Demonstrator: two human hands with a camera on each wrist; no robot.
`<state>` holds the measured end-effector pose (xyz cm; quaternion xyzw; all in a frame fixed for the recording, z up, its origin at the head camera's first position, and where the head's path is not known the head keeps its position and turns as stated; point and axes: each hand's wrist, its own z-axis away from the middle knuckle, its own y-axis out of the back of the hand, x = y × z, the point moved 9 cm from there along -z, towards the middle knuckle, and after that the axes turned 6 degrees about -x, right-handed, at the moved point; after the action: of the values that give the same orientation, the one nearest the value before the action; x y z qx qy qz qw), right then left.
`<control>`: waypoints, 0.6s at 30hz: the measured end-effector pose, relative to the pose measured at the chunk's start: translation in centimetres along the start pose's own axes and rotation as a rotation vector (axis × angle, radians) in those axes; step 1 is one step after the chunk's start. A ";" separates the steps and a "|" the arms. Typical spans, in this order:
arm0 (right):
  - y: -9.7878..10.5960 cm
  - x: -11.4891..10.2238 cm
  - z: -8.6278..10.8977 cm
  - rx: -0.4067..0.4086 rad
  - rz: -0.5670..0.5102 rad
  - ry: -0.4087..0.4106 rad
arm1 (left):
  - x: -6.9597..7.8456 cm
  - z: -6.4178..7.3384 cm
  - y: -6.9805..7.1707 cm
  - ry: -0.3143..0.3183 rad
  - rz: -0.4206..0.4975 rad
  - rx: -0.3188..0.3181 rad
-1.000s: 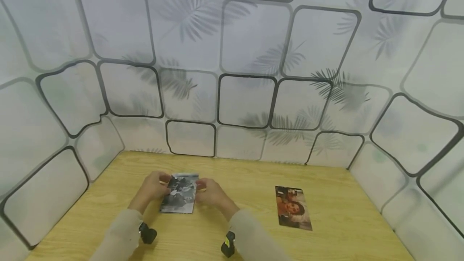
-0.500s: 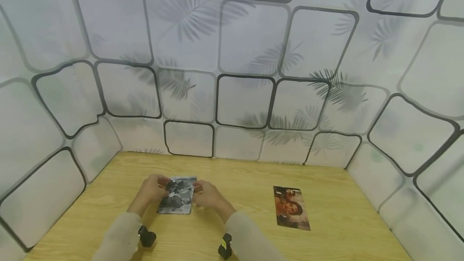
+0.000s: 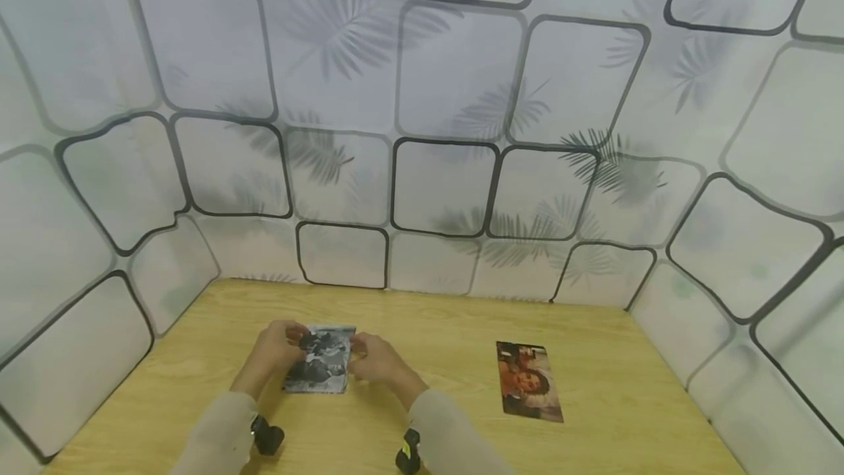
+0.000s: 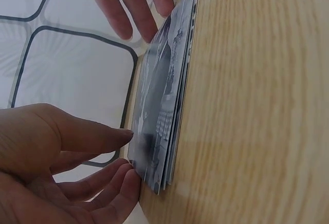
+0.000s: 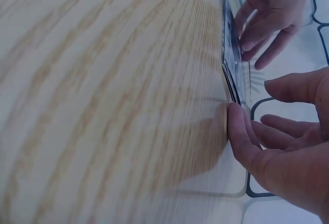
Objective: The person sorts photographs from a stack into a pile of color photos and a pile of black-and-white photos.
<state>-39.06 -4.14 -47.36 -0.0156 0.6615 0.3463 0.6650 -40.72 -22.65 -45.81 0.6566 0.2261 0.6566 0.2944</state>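
Observation:
A thin stack of black-and-white photo prints [image 3: 323, 361] lies on the wooden table between both hands. Side-on in the left wrist view, the stack [image 4: 160, 100] shows several layers, their edges slightly uneven. My left hand [image 3: 273, 349] is at its left side, with thumb tip and fingertips right at the edge. At the opposite side, my right hand [image 3: 381, 363] touches the edge with its fingertips. In the right wrist view that hand [image 5: 293, 147] has its thumb raised away from the prints.
A colour photo [image 3: 530, 381] showing a person lies by itself to the right on the light wooden table [image 3: 448, 358]. Patterned curtain-like walls [image 3: 448, 182] enclose the table at the back and both sides. A small black device [image 3: 267, 435] is strapped at each wrist.
The stack has come slightly nearer, both hands moving along with it at its sides. The colour photo keeps its place; the head view has shifted a little.

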 end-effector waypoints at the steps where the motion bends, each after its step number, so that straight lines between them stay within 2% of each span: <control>1: 0.0 0.0 0.0 0.002 0.001 0.000 | 0.0 0.0 0.0 0.003 0.003 0.003; 11: 0.0 -0.1 0.0 0.016 0.054 -0.019 | -0.1 0.0 0.0 0.024 0.006 0.013; 18: 0.1 0.2 0.1 0.018 0.045 -0.020 | 0.2 0.1 -0.1 0.033 0.010 0.012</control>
<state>-39.06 -3.87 -47.49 0.0085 0.6581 0.3554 0.6637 -40.59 -22.44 -45.75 0.6487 0.2316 0.6673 0.2834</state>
